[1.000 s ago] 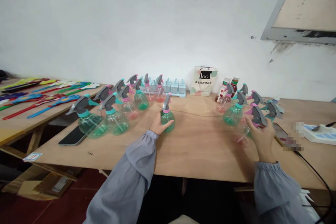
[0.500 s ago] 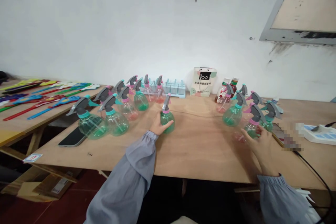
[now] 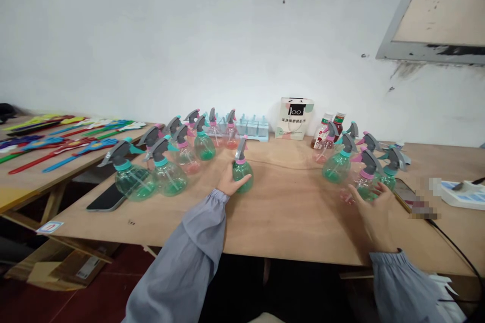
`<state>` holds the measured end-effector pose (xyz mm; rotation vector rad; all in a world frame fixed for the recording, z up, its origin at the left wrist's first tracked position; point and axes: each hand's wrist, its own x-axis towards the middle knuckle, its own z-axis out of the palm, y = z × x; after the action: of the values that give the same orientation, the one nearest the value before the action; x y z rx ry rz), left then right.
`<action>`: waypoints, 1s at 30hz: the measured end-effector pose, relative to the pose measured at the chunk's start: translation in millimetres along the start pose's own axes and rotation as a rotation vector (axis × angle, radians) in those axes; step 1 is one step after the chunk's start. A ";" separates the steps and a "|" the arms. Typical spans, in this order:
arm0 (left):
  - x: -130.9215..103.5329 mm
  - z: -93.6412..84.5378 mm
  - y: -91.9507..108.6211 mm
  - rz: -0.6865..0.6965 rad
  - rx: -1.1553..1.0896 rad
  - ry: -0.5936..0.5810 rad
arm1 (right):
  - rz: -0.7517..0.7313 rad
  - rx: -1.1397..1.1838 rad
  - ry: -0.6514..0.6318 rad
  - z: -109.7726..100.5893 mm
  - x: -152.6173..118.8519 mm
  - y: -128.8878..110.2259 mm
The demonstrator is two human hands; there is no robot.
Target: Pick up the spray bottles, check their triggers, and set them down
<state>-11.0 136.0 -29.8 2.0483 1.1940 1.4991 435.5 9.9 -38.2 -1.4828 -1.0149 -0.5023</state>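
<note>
My left hand [image 3: 229, 180] is wrapped round a green spray bottle [image 3: 243, 176] with a pink collar, which stands upright mid-table. On the right, my right hand [image 3: 373, 207] has its thumb and fingers apart, close in front of a clear spray bottle with a pink collar [image 3: 366, 175]; whether it touches the bottle I cannot tell. Several more bottles, among them a green one with a teal collar [image 3: 336, 165], stand around that one. At the left is another group of several green and pink bottles [image 3: 170, 177] with grey trigger heads.
A dark phone [image 3: 106, 198] lies at the left of the wooden table [image 3: 288, 232], another phone [image 3: 406, 195] with a cable at the right. Behind stand a paper bag [image 3: 294, 120], two drink bottles and a pale blue tray of moulds [image 3: 257, 136]. Colourful hand-shaped sticks [image 3: 81, 150] cover a left table.
My right hand has shifted slightly, its fingers spreading a little. My left hand and its bottle have stayed in place; the view has moved very slightly.
</note>
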 end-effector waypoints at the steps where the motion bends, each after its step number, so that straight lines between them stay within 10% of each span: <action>1: -0.1 -0.1 -0.2 -0.002 0.001 -0.001 | -0.023 0.005 0.045 -3.1 -3.0 -4.9; 5: -3.3 3.8 -1.7 -0.003 0.013 -0.036 | -0.223 0.134 0.156 -12.4 -20.3 -39.9; 9: -11.9 20.0 5.3 0.044 0.012 -0.117 | -0.409 0.307 -0.169 4.7 -38.2 -99.5; 13: -25.0 44.7 30.0 0.114 0.075 -0.147 | -0.217 0.461 -0.573 53.6 -48.1 -163.0; 19: -35.9 62.5 51.7 0.288 0.232 -0.224 | -0.004 0.698 -0.717 109.8 -47.1 -212.3; 26: 60.8 15.6 -4.1 0.211 0.247 0.034 | 0.073 0.786 -0.737 107.6 -41.5 -209.8; 30: 133.5 -2.6 -29.8 -0.219 0.356 0.230 | 0.058 0.780 -0.735 105.0 -42.8 -207.9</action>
<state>-13.8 257.4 33.4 1.9052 1.8256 1.5324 217.8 77.9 25.8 -0.9614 -1.4979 0.5013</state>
